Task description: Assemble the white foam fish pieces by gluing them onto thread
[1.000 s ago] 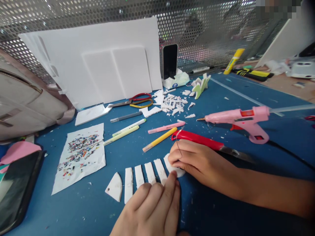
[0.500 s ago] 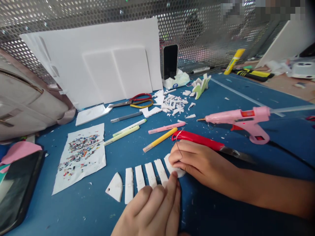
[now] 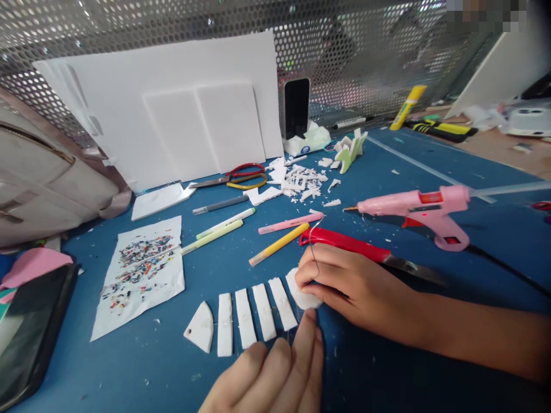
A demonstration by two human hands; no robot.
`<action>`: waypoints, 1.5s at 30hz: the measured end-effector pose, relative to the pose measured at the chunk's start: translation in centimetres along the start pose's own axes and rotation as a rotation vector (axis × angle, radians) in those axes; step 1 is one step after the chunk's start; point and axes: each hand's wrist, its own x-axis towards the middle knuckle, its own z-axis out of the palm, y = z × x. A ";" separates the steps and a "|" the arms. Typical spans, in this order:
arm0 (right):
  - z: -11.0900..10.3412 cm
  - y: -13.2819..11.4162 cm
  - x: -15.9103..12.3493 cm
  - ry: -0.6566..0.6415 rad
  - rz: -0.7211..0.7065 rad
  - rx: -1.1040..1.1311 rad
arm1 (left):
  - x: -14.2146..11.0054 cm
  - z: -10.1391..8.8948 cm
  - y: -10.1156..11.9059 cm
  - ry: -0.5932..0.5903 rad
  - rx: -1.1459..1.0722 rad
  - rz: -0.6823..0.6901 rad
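A row of white foam board pieces lies on the blue table: a fan-shaped piece (image 3: 201,327) with a small hole, several narrow strips (image 3: 245,318), and a rounded piece (image 3: 302,289) at the right end. My right hand (image 3: 344,281) is closed in a pinch over the rounded piece, its fingertips hiding part of it. A thin wire (image 3: 313,244) curves up from between its fingers. My left hand (image 3: 275,378) rests below the strips with the index finger stretched to the rounded piece's lower edge and the other fingers loosely bent. Nothing shows in it.
Behind my right hand lies a red-handled knife (image 3: 353,244), and beyond it a pink glue gun (image 3: 424,209). Markers (image 3: 279,244), scissors (image 3: 245,176) and foam scraps (image 3: 303,180) lie farther back. A bead-strewn paper (image 3: 172,281) and a dark phone (image 3: 34,332) are left.
My left hand has drawn down and slightly right, uncovering the lower ends of the strips. My right hand stays at the rounded piece with the wire.
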 end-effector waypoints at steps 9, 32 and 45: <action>-0.5 -0.6 0.0 0.022 0.024 0.030 | 0.3 0.3 0.3 0.030 -0.079 -0.035; -0.9 -0.6 -0.1 0.093 0.005 0.180 | 0.2 1.7 0.6 0.145 -0.130 -0.077; -0.7 -1.0 0.0 0.075 -0.001 0.080 | 0.1 0.0 0.6 0.046 -0.092 -0.005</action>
